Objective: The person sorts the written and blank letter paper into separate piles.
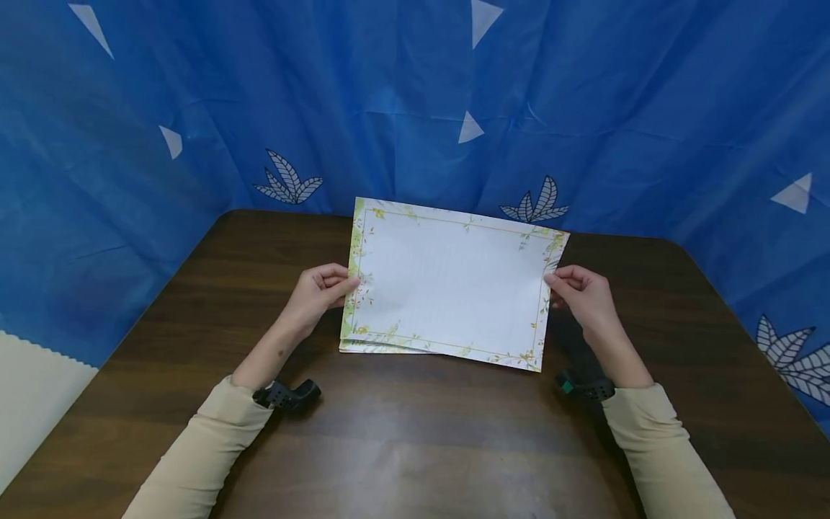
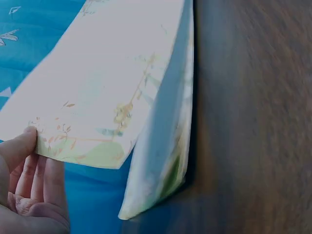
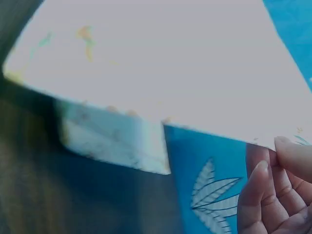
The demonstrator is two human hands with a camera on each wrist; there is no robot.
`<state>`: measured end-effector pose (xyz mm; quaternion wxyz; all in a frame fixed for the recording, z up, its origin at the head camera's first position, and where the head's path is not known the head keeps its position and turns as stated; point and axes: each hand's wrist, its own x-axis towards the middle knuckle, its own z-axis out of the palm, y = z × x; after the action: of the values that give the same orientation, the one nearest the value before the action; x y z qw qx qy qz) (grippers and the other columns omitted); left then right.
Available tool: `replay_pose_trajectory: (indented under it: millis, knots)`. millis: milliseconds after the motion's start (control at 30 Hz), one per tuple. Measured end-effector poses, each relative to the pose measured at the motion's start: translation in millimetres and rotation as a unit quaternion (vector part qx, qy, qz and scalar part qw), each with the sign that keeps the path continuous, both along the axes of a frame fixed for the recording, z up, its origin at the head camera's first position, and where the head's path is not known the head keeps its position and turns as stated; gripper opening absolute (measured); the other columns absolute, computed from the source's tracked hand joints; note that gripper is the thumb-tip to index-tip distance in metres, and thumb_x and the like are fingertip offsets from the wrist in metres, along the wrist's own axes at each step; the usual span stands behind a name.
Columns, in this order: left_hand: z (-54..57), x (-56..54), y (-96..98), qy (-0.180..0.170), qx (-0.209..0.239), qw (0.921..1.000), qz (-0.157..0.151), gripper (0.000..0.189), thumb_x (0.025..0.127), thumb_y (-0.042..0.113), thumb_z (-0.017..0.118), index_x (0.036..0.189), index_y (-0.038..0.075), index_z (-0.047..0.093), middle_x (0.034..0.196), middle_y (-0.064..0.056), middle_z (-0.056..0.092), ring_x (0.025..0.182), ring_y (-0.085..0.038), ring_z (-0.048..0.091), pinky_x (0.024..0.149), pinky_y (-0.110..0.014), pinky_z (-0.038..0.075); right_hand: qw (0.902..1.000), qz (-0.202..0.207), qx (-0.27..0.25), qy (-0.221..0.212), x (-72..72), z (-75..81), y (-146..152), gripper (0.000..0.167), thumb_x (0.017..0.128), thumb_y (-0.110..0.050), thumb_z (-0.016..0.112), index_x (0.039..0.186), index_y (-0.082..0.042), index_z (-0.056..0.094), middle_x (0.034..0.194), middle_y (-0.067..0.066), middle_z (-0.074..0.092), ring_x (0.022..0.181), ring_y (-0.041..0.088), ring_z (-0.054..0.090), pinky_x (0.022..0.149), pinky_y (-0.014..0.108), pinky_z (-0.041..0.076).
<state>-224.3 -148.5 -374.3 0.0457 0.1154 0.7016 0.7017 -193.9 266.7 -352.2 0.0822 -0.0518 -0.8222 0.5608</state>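
Note:
A white sheet of paper [image 1: 454,285] with a green and yellow leafy border is held spread between both hands, tilted slightly down to the right in the head view. At its left edge my left hand [image 1: 318,292] pinches it, thumb on the printed face. My right hand [image 1: 586,295] pinches the opposite edge between thumb and fingers. Beneath this sheet lies a second paper layer [image 2: 163,156] with a similar border. A gap separates the two along the near side in the left wrist view. From the right, part of that lower layer [image 3: 117,141] shows below the top sheet.
The dark brown wooden table [image 1: 389,440] spreads under the hands. Behind it hangs a blue curtain [image 1: 402,86] with white triangles and leaf prints. Black wrist straps [image 1: 288,395] sit at both cuffs. A pale surface [image 1: 32,396] shows at the far left.

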Motion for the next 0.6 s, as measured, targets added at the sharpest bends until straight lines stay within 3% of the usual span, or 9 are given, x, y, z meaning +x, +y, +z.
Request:
replay_pose_trajectory:
  millis: [167,333,600]
  knots:
    - [11.6,11.3,-5.1,-0.008,-0.025,0.9995,-0.019,0.022,0.089,0.014,0.066,0.097,-0.006,0.060,0.089,-0.011,0.069,0.079,-0.021,0.065,0.072,-0.035,0.053,0.9997,0.009,0.021,0.013,14.4,15.9,1,0.034,0.091,-0.026,0.062,0.103,0.006,0.059,0.074,-0.008,0.065,0.062,0.010,0.058,0.062,0.025,0.052]
    - [19.2,29.9,-14.5,-0.029,-0.025,0.9967,-0.072,0.019,0.089,0.010,0.065,0.093,-0.007,0.057,0.088,-0.016,0.068,0.078,-0.025,0.065,0.072,-0.039,0.053,0.9991,0.034,0.024,0.006,33.8,24.4,1,0.032,0.092,-0.023,0.062,0.102,0.007,0.059,0.074,-0.005,0.065,0.062,0.011,0.056,0.059,0.023,0.052]
    - [22.1,66.7,-31.4,-0.078,-0.088,0.9777,-0.174,0.023,0.093,0.012,0.060,0.094,-0.011,0.059,0.087,-0.018,0.067,0.074,-0.022,0.065,0.072,-0.040,0.053,0.9932,0.111,0.009,-0.033,70.6,20.3,5,0.030,0.096,-0.018,0.055,0.101,0.012,0.056,0.076,0.005,0.066,0.062,0.015,0.059,0.059,0.028,0.053]
